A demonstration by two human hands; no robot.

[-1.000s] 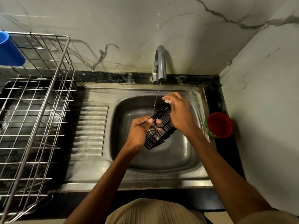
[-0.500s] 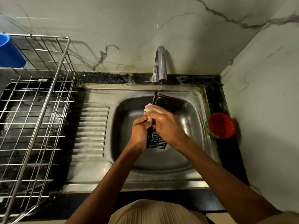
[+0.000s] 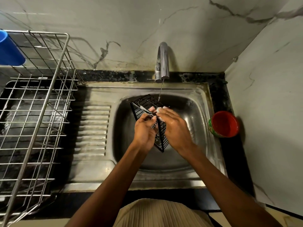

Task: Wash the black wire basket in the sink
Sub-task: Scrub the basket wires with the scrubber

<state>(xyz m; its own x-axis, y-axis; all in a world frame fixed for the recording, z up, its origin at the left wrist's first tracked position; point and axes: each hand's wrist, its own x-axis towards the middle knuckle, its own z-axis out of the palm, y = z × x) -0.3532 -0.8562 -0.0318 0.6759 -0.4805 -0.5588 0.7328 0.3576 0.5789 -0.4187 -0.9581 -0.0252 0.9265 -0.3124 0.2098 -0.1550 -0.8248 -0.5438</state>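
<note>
The black wire basket (image 3: pixel 143 104) is held tilted over the steel sink bowl (image 3: pixel 193 112), one end up under a thin stream from the tap (image 3: pixel 162 61). My left hand (image 3: pixel 144 131) grips the basket's near left side. My right hand (image 3: pixel 173 126) lies over its right side, fingertips with white soap foam on the upper wires. The hands hide the basket's middle.
A steel dish rack (image 3: pixel 34 112) stands on the left counter with a blue cup (image 3: pixel 9 49) at its back corner. A red-lined cup (image 3: pixel 224 124) sits on the black counter right of the sink. The ribbed drainboard (image 3: pixel 95 126) lies between rack and bowl.
The basket has been turned, its upper end swinging left and opening toward the stream. My right hand slid from the top of the basket down to its right side.
</note>
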